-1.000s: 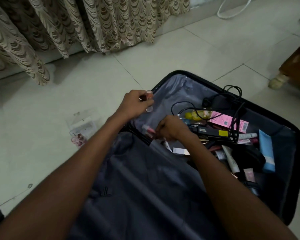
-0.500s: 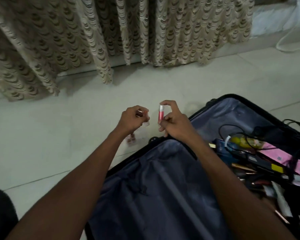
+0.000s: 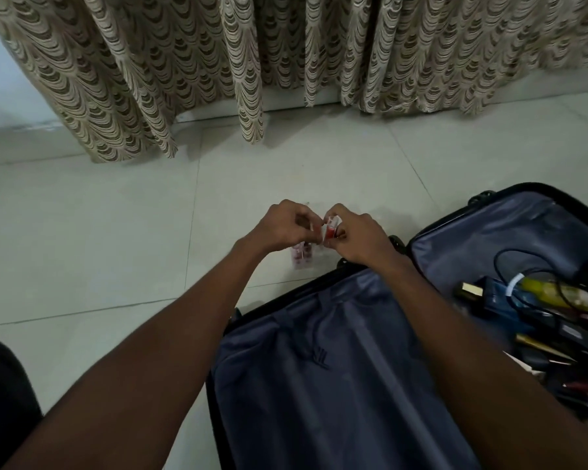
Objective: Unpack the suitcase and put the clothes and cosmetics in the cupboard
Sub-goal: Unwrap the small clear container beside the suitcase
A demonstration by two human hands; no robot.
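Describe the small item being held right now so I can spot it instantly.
Start at the open suitcase on the floor and follow both forearms up past its top edge. Where the left hand and right hand meet, the fingers pinch a small red tube, clear-capped, the only red thing there.

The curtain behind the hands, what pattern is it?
Beige curtain with brown scalloped arcs, clearest in the head view.

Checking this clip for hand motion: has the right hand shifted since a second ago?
Yes. The right hand, pinching a small red tube, has left the open suitcase interior and now sits over the floor beyond its rim, meeting the left hand.
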